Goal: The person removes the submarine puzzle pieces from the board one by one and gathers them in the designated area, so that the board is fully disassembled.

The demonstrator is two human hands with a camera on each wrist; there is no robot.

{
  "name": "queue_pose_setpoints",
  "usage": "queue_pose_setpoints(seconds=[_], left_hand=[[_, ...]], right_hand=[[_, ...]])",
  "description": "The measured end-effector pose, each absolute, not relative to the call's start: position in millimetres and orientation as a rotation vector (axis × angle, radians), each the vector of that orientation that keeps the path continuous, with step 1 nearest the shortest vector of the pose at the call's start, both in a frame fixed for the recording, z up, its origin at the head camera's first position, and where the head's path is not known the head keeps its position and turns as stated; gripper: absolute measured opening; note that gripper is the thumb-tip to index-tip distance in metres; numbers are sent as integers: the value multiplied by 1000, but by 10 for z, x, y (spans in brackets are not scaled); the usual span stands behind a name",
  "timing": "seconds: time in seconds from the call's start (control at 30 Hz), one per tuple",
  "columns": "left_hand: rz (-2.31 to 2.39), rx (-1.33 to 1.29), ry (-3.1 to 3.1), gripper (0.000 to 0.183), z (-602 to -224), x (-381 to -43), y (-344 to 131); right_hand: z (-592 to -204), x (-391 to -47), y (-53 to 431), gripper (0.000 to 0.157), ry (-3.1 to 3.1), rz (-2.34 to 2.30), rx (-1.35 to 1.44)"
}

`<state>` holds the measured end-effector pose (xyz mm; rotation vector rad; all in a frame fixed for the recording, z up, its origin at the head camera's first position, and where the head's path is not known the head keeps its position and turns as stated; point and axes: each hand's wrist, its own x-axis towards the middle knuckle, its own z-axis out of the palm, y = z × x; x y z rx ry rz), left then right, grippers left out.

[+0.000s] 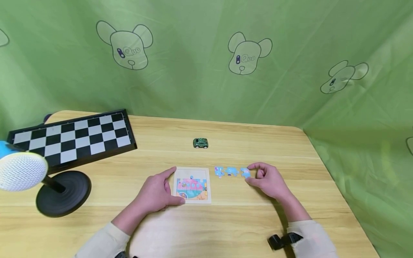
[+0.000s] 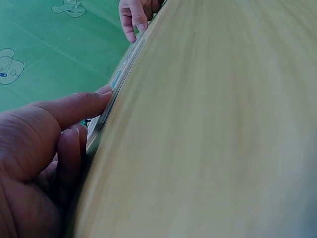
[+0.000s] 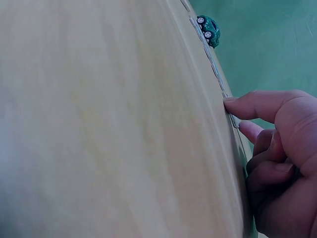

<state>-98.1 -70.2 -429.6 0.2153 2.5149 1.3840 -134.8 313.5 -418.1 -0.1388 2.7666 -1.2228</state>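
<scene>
A small wooden jigsaw puzzle tray [image 1: 209,193] lies flat on the table, its lower part filled with pink, teal and orange pieces. My left hand [image 1: 156,193] grips its left side, index finger at the top corner and thumb on the bottom edge. To the tray's right, three loose blue puzzle pieces lie in a row: a left piece [image 1: 219,171], a middle piece [image 1: 231,171] and a right piece [image 1: 245,172]. My right hand [image 1: 269,180] pinches the right piece between thumb and index finger, the other fingers curled under. In the right wrist view, that piece [image 3: 235,120] shows edge-on.
A green toy car [image 1: 200,143] stands behind the tray. At the back left lies a black-and-white chessboard [image 1: 79,136]. In front of it is a round black base [image 1: 63,193] carrying a white dimpled disc [image 1: 22,172]. Green curtain [image 1: 193,71] borders the table.
</scene>
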Motion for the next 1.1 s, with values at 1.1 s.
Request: queue_pose_setpoints(seconds=[1.1], left_hand=[[1356, 227, 2553, 107, -4297, -997, -703]], right_hand=[[-4083, -1394, 2235, 40, 2611, -1422, -305]])
